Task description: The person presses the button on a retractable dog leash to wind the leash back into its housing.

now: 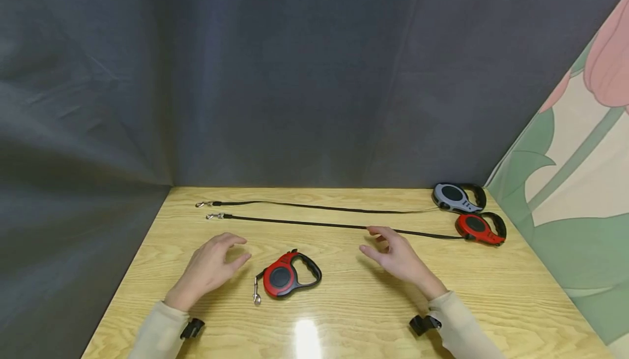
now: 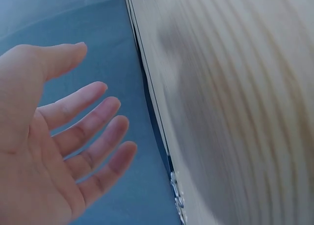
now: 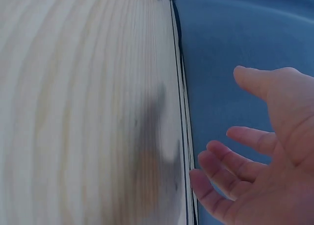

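Observation:
In the head view a red and black retractable dog leash [image 1: 280, 277] lies on the table between my hands, its metal clip [image 1: 256, 292] at its left side. My left hand [image 1: 212, 265] is held over the table to the left of that leash, empty, fingers relaxed and thumb apart. On the other side my right hand [image 1: 395, 255] hovers with loosely bent fingers and nothing in them. Its fingertips overlap the black strap [image 1: 304, 223] of a second red leash [image 1: 475, 227] in this view. Both wrist views show bare palms [image 2: 44, 171] with spread fingers [image 3: 221, 161].
A grey retractable leash [image 1: 453, 197] lies at the back right beside the second red one. Both straps run leftward across the wooden table [image 1: 344, 315], ending in metal clips [image 1: 202, 204] at the back left. Dark cloth [image 1: 295, 75] hangs behind; a flowered cloth [image 1: 580, 184] hangs at right.

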Tool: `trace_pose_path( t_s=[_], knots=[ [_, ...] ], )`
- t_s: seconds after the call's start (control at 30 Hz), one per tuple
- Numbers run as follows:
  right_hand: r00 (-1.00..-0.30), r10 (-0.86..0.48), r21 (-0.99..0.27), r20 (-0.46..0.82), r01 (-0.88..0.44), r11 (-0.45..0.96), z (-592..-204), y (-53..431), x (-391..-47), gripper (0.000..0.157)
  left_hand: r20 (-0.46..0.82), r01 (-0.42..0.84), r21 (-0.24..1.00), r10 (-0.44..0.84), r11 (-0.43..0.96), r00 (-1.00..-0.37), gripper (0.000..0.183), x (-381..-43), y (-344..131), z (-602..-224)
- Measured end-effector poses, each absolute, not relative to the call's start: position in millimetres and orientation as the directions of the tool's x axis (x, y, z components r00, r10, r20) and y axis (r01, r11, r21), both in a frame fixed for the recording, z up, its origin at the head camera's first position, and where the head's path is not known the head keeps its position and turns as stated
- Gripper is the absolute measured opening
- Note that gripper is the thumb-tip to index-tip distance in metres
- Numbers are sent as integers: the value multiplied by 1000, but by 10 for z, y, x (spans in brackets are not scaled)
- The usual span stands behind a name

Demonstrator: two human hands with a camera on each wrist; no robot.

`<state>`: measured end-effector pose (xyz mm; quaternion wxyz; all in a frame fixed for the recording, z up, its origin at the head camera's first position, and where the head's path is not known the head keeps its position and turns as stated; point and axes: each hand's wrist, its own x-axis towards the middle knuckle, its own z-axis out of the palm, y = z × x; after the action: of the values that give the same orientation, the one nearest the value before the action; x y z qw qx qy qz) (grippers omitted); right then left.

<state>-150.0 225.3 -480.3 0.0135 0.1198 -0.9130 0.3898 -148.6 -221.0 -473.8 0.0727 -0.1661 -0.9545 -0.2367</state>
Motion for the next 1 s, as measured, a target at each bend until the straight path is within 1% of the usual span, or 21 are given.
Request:
trace_pose_path(
  t_s=[0.13, 0.57, 1.0],
  knots=[
    [-973, -184, -697, 137, -227, 681, -4823, 2377, -1492, 61, 236, 351, 423, 272, 836, -933, 38, -1495, -2260, -4739],
    [-976, -159, -616, 151, -219, 756, -4771, 2763, -1451, 61, 202, 312, 450, 245, 837, -948, 39, -1508, -2373, -4727],
    [-981, -119, -516, 153, -182, 837, -4748, 3053, -1451, 65, 246, 319, 447, 227, 836, -942, 35, -1563, -2476, -4721]
  ],
)
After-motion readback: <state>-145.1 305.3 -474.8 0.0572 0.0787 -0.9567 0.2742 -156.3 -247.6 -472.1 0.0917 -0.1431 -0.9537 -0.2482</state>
